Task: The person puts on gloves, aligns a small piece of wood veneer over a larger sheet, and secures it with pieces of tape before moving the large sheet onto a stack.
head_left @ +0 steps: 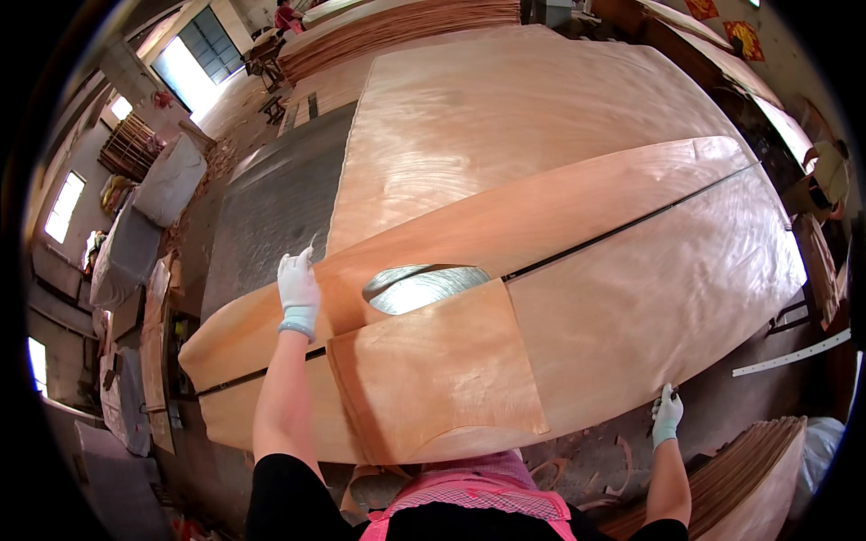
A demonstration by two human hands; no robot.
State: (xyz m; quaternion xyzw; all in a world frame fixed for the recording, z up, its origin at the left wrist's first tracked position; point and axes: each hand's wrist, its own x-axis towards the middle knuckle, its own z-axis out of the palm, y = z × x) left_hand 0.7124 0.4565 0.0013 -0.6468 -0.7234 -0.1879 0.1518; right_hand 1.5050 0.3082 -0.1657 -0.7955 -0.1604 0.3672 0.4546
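My left hand [299,290], in a white glove, is closed with bent fingers at the far edge of a thin, pinkish-brown wood veneer sheet [577,194], which bulges up beside it. At the near right edge of the pale veneer [649,298], my gloved right hand [667,417] has its fingers closed; a small dark thing shows at them, too little to name. Between my hands lies a smaller squarish veneer piece [442,379]. Beyond it an oval opening shows a shiny grey surface [428,289]. A narrow dark strip [622,230] runs lengthwise along the veneer.
More veneer [541,99] covers the far table, beside a dark bare tabletop [280,198]. A veneer stack [397,34] stands at the back; another stack [731,487] sits low at right. A pale perforated strip [794,358] juts in at right. Wood scraps litter the floor.
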